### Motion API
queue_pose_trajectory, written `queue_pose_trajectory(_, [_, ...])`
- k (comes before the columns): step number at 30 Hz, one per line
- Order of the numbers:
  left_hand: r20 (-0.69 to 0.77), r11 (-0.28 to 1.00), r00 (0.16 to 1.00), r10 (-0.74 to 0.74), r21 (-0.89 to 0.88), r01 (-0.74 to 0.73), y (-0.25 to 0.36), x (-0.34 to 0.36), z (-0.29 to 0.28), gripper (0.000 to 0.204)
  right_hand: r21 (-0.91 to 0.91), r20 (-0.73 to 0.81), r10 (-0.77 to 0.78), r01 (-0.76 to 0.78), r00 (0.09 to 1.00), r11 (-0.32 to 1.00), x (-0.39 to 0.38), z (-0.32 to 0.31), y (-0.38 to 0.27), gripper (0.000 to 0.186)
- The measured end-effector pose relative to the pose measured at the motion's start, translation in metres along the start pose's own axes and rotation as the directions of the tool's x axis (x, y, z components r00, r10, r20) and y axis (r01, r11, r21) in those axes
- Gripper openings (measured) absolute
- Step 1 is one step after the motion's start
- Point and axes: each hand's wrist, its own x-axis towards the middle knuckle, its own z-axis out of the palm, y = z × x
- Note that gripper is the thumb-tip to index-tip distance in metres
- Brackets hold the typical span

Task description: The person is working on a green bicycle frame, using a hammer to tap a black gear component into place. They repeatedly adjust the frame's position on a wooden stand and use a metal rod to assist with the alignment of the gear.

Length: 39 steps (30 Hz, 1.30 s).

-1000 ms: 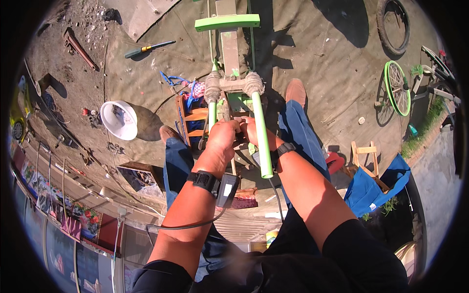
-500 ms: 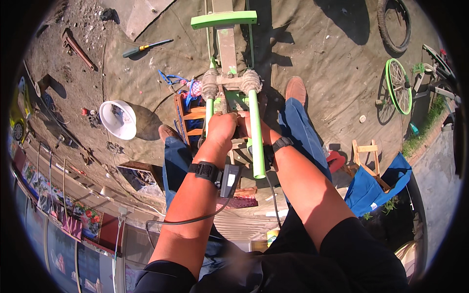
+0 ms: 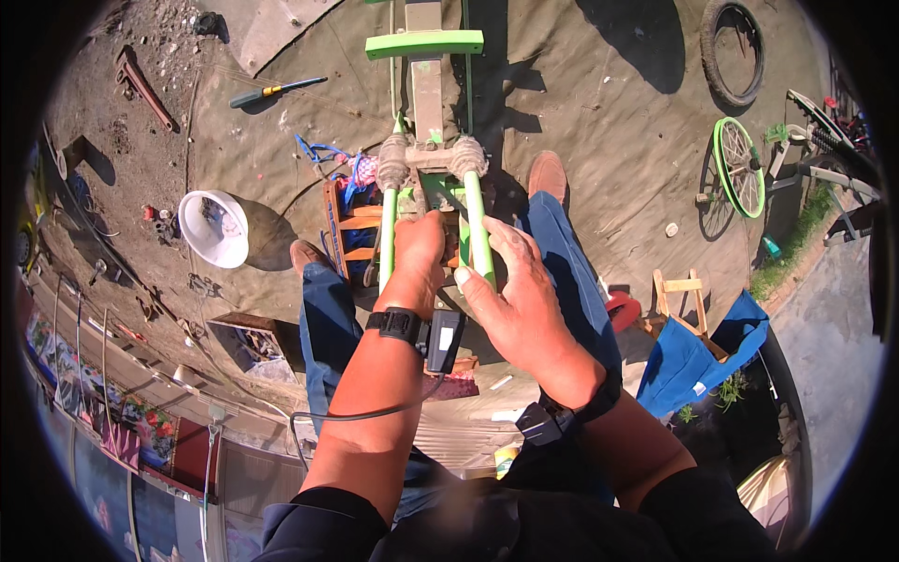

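Observation:
A green metal frame [image 3: 428,98] with a dirt-caked crosspiece [image 3: 431,156] lies ahead of me, and two green tubes run from it toward me. My left hand [image 3: 419,248] is a closed fist between the tubes, close beside the left tube [image 3: 388,225]. A grey metal piece [image 3: 419,194] reaches down to that fist; whether the fingers grip it is hidden. Around the near end of the right tube [image 3: 475,201] my right hand [image 3: 524,314] is placed, thumb on its inner side and fingers on its outer side. Bands and small dark devices sit on both wrists.
Beneath the tubes is a small wooden stool [image 3: 361,223] with blue cord. A white bucket [image 3: 214,229], a screwdriver [image 3: 278,92] and a pipe wrench [image 3: 145,89] lie left. On the right are a tyre [image 3: 733,53], a green-rimmed wheel [image 3: 739,167] and a blue-cloth folding stool [image 3: 670,365].
My right hand has left the spot beside my left fist and moved right onto the right tube. The left fist stays between the tubes. The whole view has shifted slightly.

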Motion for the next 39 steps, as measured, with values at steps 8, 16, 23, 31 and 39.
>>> queue_pose_trajectory(8, [0.170,0.986,0.980,-0.103,-0.114,0.123,0.000,0.018,-0.005,0.014,-0.341,-0.077,-0.137,0.103,0.988,0.935,0.001,0.033,-0.005,0.034])
queue_pose_trajectory(16, [0.295,0.982,0.943,-0.156,-0.057,0.180,0.002,-0.001,-0.038,0.017,-0.356,-0.134,-0.221,0.161,0.966,0.920,0.005,0.041,0.002,0.025])
queue_pose_trajectory(23, [0.293,0.979,0.945,-0.144,-0.096,0.179,0.007,-0.015,-0.034,0.017,-0.384,-0.135,-0.220,0.154,0.966,0.910,0.004,0.040,0.010,0.023])
queue_pose_trajectory(31, [0.344,0.962,0.928,-0.140,-0.175,0.210,0.004,-0.008,-0.036,0.014,-0.369,-0.129,-0.226,0.165,0.966,0.915,0.006,0.045,0.010,0.020])
queue_pose_trajectory(39, [0.383,0.933,0.909,-0.166,-0.237,0.271,0.007,-0.016,-0.037,0.010,-0.380,-0.133,-0.246,0.180,0.960,0.907,0.004,0.045,0.014,0.019])
